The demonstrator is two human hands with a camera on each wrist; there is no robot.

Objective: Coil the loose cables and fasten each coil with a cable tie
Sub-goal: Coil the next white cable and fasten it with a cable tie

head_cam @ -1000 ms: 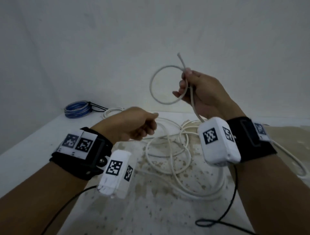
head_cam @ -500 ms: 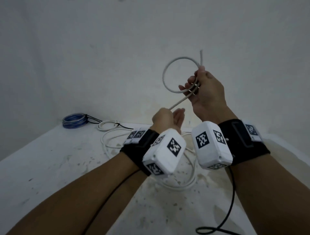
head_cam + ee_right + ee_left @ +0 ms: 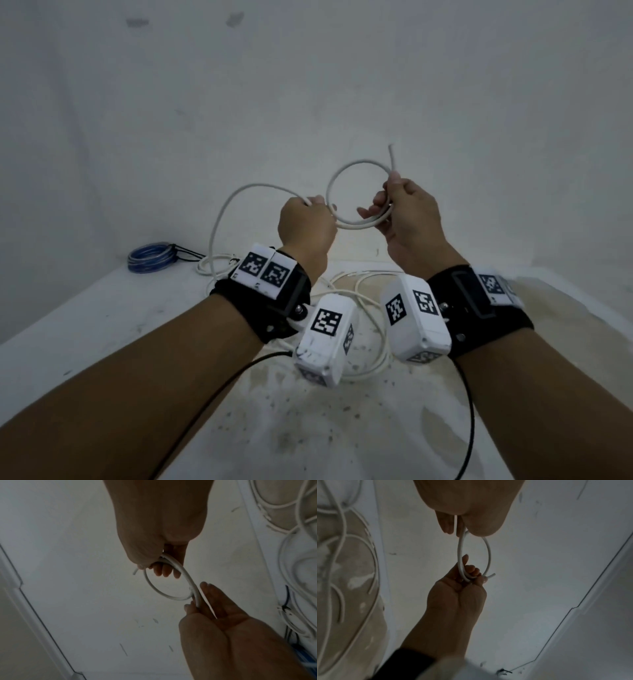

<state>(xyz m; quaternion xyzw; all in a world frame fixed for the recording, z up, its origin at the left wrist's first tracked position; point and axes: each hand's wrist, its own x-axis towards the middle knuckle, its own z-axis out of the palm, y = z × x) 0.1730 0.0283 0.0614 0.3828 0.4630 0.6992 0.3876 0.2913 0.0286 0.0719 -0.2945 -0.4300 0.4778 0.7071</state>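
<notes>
Aloft, white cable loop, pinched by both hands' fingers

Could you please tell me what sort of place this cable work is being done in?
Probably a bare utility or workshop corner rather than a furnished room: a plain whitewashed wall, a stained white work surface strewn with loose white cable, and a tied blue cable coil set aside by the wall.

A plain white wall with a few faint smudges rises behind a white table. The tabletop is stained brownish and speckled at its middle. The light is dim and even.
</notes>
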